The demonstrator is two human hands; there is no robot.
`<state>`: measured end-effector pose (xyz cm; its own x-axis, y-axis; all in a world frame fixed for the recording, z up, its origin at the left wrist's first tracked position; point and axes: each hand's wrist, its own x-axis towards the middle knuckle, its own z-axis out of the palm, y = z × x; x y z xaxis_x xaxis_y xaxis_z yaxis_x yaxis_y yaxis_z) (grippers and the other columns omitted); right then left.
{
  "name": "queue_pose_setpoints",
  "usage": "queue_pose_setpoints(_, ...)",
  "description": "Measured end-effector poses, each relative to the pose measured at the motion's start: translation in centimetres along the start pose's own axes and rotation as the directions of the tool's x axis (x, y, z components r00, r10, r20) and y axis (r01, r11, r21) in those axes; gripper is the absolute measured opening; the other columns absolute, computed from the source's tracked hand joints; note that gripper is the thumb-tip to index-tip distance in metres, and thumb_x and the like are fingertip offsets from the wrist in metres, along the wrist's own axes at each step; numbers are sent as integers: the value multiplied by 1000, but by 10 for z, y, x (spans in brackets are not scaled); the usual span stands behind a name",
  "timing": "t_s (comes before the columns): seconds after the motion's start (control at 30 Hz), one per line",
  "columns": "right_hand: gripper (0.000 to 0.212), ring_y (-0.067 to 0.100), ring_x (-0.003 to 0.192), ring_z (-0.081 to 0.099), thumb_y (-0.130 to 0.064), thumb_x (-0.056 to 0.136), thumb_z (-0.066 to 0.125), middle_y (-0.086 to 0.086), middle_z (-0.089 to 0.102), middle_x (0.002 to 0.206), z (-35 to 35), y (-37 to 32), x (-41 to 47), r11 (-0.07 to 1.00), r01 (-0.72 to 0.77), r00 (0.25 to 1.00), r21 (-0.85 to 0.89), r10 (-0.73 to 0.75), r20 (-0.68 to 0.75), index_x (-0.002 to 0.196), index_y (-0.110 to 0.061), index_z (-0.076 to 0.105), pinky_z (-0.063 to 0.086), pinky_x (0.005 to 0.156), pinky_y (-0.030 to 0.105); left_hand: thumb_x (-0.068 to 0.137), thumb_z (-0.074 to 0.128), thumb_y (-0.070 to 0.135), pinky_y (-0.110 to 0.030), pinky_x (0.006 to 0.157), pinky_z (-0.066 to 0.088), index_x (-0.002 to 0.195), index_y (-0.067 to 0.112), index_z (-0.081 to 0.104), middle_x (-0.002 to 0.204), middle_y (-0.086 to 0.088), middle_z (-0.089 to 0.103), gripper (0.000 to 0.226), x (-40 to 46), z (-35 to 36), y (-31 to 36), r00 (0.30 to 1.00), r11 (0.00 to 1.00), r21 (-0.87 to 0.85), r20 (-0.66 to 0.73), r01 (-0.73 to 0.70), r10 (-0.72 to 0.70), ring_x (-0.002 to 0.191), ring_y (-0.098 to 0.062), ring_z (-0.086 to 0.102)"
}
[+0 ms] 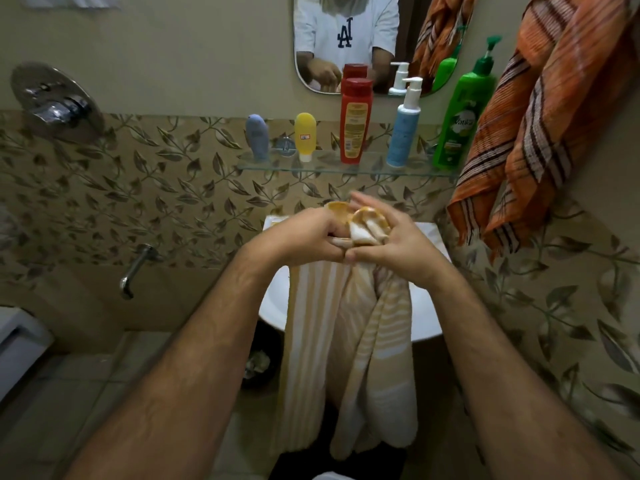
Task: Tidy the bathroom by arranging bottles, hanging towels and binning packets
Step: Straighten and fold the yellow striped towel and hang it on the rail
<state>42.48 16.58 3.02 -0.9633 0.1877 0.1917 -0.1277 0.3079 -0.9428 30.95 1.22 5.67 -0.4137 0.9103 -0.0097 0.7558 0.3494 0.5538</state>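
Hands: left hand [308,237] and right hand [398,240] bunch yellow-striped towel [346,323] (knuckles touching) | above sink [273,299]

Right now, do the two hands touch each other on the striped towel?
Touching. The head view shows the left hand and right hand meeting at the knuckles, both gripping the towel.

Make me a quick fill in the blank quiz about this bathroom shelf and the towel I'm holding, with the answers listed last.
1. Both hands, left hand and right hand, hold a striped ____ over the sink.
2. The glass shelf carries ____ bottles.
3. The tallest bottle, at the shelf's right end, is coloured ____.
4. The orange towel hangs on the ____ side of the mirror.

Answers: towel; five; green; right
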Motion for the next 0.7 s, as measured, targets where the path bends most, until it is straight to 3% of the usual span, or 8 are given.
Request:
queue_pose_setpoints(0.1,44,3,89,68,2,71,83,-9,74,94,-9,1,-2,996,-41,992,-80,50,115,108,-19,70,50,76,21,78,79,29,-28,51,32,65,23,65,55,9,50,21,6,3,8,999,992,127,36,27,-32,51,-8,41)
queue_pose_setpoints(0.23,13,4,68,58,-10,78,81,-6,65,73,-21,10,-4,975,-78,996,-210,67,-60,86,-12,72,46,67,29,76,83,27,-26,49,34,69,19,67,55,10,50,19,3,6,-1,991,991,21,-22,136,-135,47,-5,43)
queue_pose_setpoints(0.33,12,-1,68,60,-11,80,78,-15,65,69,-32,15,-7,994,-54,992,-99,42,-122,83,-19,70,46,64,19,76,84,20,-18,51,43,70,24,71,58,13,60,15,-9,13,-15,970,908,-411,-173,87,-171,53,-1,53)
queue_pose_setpoints(0.43,12,7,73,59,-10,80,78,-8,65,73,-34,20,-10,998,-65,987,5,65,-150,82,-20,70,48,70,27,71,83,27,-23,67,56,84,15,71,76,6,72,21,-18,28,-16,927,602,-794,-283,-82,-248,72,-8,68)
queue_pose_setpoints(0.5,15,9,77,63,-9,79,79,-6,68,78,-32,21,-12,996,-63,990,62,70,-123,83,-22,72,51,74,28,74,82,31,-24,70,55,86,18,69,79,6,71,22,-17,38,-10,910,497,-858,-302,-130,-284,75,-9,66)
queue_pose_setpoints(0.57,19,5,78,65,-8,78,80,-10,69,77,-31,22,-15,992,-46,997,120,53,-50,82,-25,72,53,72,22,83,70,28,-23,63,54,82,25,69,76,7,67,3,-13,42,1,893,429,-883,-336,-189,-298,69,-8,63)
queue_pose_setpoints(0.6,20,4,77,66,-8,77,80,-10,70,77,-33,22,-17,990,-45,998,135,50,-39,83,-24,71,53,71,20,87,65,26,-23,60,53,78,27,69,72,7,65,10,-12,40,6,866,402,-883,-383,-242,-321,64,-8,61)
queue_pose_setpoints(0.7,25,4,75,66,-4,74,76,-10,71,76,-49,25,-20,996,-57,980,70,70,-187,85,-27,71,53,69,23,94,58,25,-24,55,50,77,24,61,66,6,60,17,-18,22,9,691,436,-809,-573,-394,-440,55,-8,53)
